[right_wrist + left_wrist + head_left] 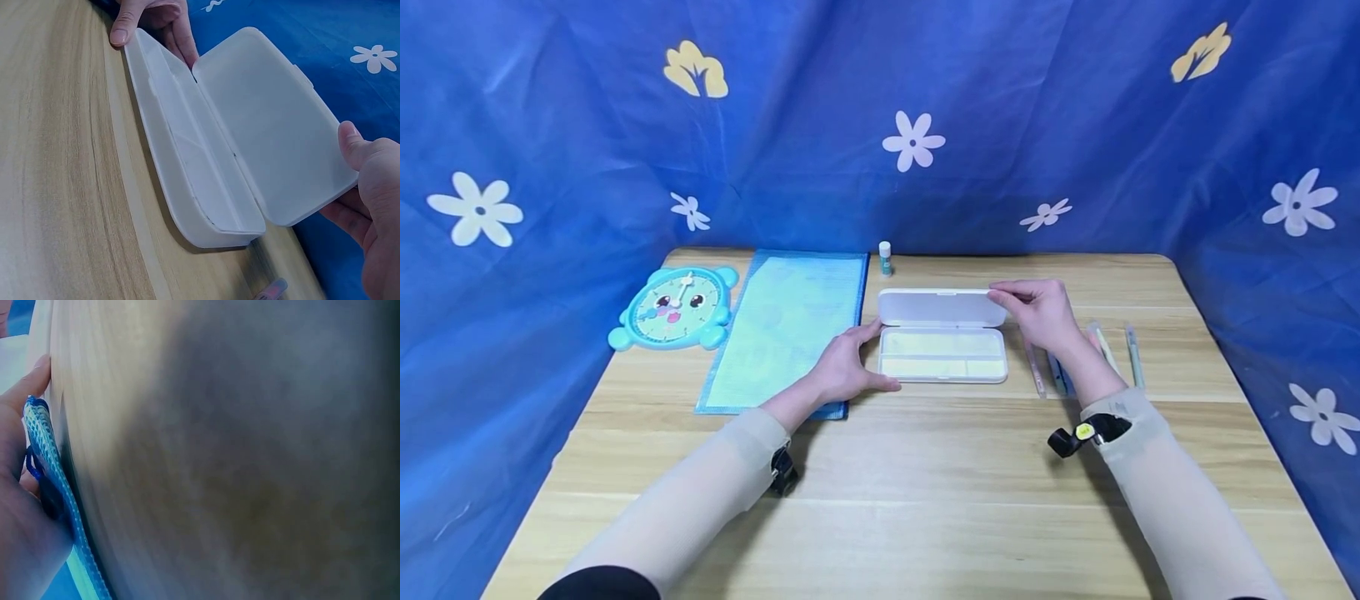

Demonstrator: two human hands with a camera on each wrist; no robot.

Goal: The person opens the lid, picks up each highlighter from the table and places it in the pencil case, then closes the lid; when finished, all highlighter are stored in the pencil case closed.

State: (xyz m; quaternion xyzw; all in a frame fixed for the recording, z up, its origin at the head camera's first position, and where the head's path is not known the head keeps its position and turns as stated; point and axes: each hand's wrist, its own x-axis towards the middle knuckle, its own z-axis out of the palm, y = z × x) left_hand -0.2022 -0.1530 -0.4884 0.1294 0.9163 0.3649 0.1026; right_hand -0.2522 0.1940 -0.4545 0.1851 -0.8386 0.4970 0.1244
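Beside a blue mesh document pouch [782, 333], the left hand [844, 367] spans the left end of a white plastic pencil case [943, 380] lying open on the counter [925, 500], thumb and fingers gripping either side, how firmly the blurred left-wrist view cannot show. Near several pens [1134, 357], the right hand [1047, 315] pinches the corner of the raised lid [936, 308] between thumb and fingers; the step looks to be working the lid, and the next move likely calls for a steady base.

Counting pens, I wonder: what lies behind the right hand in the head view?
At the right hand, left of the wrist, a pink pen and part of a blue pen show; right of it, a pale pen. What hand and wrist cover cannot be seen.
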